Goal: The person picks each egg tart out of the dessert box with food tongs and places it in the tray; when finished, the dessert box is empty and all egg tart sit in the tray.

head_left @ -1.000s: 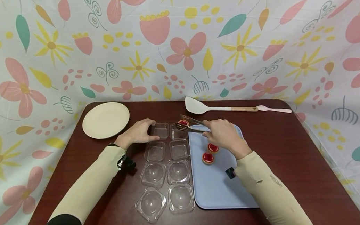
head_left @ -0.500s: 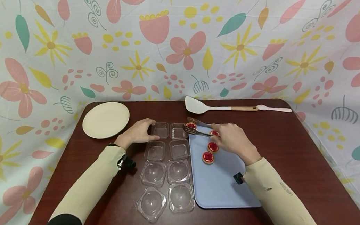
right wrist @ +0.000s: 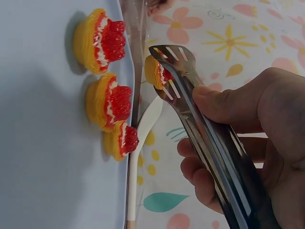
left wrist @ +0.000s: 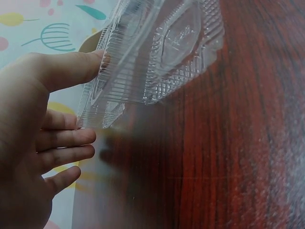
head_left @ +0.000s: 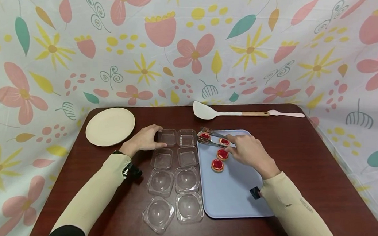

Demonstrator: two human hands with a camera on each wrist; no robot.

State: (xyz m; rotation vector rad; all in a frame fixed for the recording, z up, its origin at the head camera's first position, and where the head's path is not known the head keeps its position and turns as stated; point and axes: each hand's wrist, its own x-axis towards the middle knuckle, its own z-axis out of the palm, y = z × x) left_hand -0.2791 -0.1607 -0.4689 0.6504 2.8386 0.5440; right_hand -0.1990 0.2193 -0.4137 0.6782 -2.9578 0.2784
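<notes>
My left hand (head_left: 142, 140) grips a clear plastic container (head_left: 167, 136) in the back row. In the left wrist view the thumb lies on its ribbed wall, and the index finger is hidden behind it. My right hand (head_left: 252, 153) holds metal tongs (right wrist: 214, 152) with slotted ends. Between those ends sits a small red-topped tart (right wrist: 153, 71), over the back left corner of the blue tray (head_left: 232, 198). Three more tarts stand in a line on the tray, the nearest tart (head_left: 217, 165) towards me.
More clear containers stand in two columns left of the tray, including a tilted domed one (head_left: 158, 214) at the front. A cream plate (head_left: 110, 127) lies at the back left. A white spatula (head_left: 206, 111) and a pink-handled utensil (head_left: 288, 114) lie along the back edge.
My right hand has moved right and slightly towards me, carrying the tart in the tongs from above the back containers to over the tray's corner. My left hand stays put.
</notes>
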